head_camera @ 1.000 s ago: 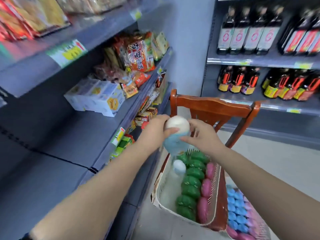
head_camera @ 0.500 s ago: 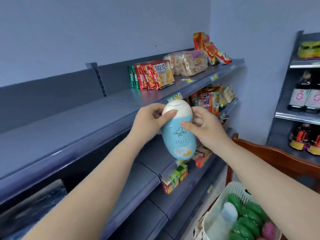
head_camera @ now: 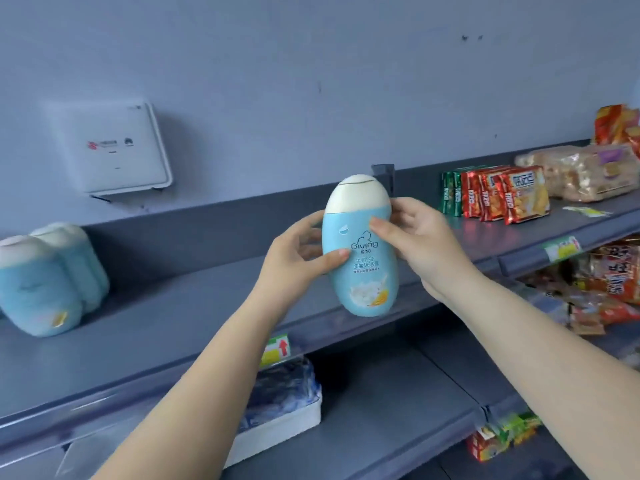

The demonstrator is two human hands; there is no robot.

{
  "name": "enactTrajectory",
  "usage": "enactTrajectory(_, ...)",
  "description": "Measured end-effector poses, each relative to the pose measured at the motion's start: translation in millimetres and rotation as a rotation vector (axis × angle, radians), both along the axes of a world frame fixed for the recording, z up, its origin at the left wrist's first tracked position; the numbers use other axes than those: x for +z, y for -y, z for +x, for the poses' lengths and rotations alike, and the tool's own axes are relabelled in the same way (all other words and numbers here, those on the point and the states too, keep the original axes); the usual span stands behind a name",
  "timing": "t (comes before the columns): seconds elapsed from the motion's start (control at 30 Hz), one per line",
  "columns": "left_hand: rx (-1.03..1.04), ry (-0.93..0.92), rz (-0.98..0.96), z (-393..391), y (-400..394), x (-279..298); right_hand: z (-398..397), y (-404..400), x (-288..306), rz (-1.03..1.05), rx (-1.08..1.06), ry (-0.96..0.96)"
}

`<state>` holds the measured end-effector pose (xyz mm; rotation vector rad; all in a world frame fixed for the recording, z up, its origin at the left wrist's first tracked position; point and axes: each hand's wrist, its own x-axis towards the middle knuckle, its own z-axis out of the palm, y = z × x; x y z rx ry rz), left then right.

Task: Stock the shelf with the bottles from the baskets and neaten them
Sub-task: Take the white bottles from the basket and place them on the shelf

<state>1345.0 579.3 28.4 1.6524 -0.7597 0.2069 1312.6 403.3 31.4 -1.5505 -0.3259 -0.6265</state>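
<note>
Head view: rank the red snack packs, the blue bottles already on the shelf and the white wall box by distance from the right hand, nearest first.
1. Red snack packs, on the shelf just right of the right hand.
2. White wall box, up on the wall, left.
3. Blue bottles, far left on the shelf.

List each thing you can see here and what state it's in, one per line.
blue bottle: upright, cap shut, held in the air in front of the top shelf
left hand: grips the bottle
right hand: grips the bottle
shelved blue bottles: standing grouped on the top shelf
red snack packs: upright in a row
</note>
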Motion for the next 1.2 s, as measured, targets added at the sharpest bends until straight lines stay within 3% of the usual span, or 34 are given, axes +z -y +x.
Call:
enactTrajectory(0.27,0.229,-0.004,-0.082,20.4,-148.6,14.7,55.5,-139.4,17.1,-0.207,0.275,0.031)
enactTrajectory(0.67,0.518,0.014,-0.012,26.7,-322.7,12.1,106.8,-319.2,9.9,-0.287,0.389,0.041)
enactTrajectory(1.2,0.626,-0.066,-0.047,60.5,-393.6,-22.9,145.2,-406.7,-15.8,-0.362,0.336,-0.072)
